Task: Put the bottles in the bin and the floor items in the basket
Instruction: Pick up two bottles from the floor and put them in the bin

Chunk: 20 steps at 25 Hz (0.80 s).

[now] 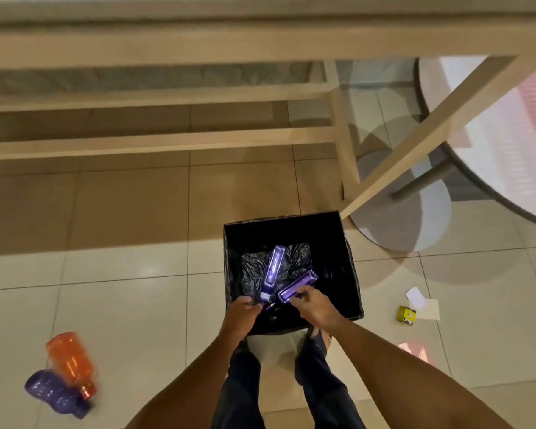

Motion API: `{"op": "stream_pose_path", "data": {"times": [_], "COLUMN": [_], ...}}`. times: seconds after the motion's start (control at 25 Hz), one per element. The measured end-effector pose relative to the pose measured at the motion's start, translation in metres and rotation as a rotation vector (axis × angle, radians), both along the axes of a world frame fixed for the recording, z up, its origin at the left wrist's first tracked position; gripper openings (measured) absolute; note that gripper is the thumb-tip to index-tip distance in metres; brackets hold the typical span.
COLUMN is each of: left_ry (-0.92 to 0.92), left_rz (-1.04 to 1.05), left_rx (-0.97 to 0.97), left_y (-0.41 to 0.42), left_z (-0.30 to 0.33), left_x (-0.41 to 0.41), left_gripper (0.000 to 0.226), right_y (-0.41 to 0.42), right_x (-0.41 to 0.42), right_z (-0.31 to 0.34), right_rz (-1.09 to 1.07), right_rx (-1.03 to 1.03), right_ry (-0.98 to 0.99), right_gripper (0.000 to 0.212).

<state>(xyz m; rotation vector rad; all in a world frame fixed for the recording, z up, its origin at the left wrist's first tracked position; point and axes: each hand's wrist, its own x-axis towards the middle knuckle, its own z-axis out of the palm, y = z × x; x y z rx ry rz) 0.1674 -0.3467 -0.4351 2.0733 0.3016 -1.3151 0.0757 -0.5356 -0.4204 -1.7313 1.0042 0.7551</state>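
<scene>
A black square bin point(350, 267) with a black liner stands on the tiled floor in front of my feet. Two purple bottles are inside its opening. One purple bottle point(273, 269) points away from me, and my left hand point(240, 314) is closed at its neck end. The other purple bottle point(297, 286) lies slanted to the right, with the fingers of my right hand point(311, 305) on its near end. On the floor at the lower left an orange bottle point(70, 360) lies against another purple bottle point(54, 393).
A small yellow box point(406, 314) and white paper scraps point(423, 303) lie on the floor right of the bin. A wooden table frame point(347, 150) stands behind the bin. A round table point(492, 150) is at the right.
</scene>
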Motion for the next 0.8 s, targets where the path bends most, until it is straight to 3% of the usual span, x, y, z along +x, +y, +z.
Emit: {"op": "stream_pose_path", "data": {"times": [0.08, 0.12, 0.32, 0.48, 0.64, 0.8], "left_ry": [0.029, 0.036, -0.077, -0.210, -0.331, -0.493], "left_rz": [0.022, 0.007, -0.082, -0.270, -0.460, -0.535], "left_rx": [-0.030, -0.050, -0.109, -0.098, -0.063, -0.056], "left_y": [0.017, 0.023, 0.033, 0.043, 0.052, 0.060], "left_z": [0.026, 0.035, 0.110, 0.145, 0.167, 0.185], "left_x": [0.004, 0.007, 0.026, 0.038, 0.044, 0.036], "left_gripper": [0.055, 0.058, 0.049, 0.047, 0.061, 0.065], "right_y": [0.006, 0.010, 0.032, 0.049, 0.058, 0.055], "right_x": [0.000, 0.000, -0.004, -0.009, -0.012, -0.018], "right_z": [0.031, 0.047, 0.106, 0.130, 0.150, 0.169], "right_rz": [-0.037, -0.042, -0.122, -0.138, -0.050, 0.192], "right_rx": [-0.004, -0.012, -0.061, -0.110, -0.167, -0.323], "right_ry": [-0.037, -0.054, -0.147, -0.194, -0.219, -0.239], "right_gripper": [0.045, 0.045, 0.044, 0.048, 0.053, 0.066]}}
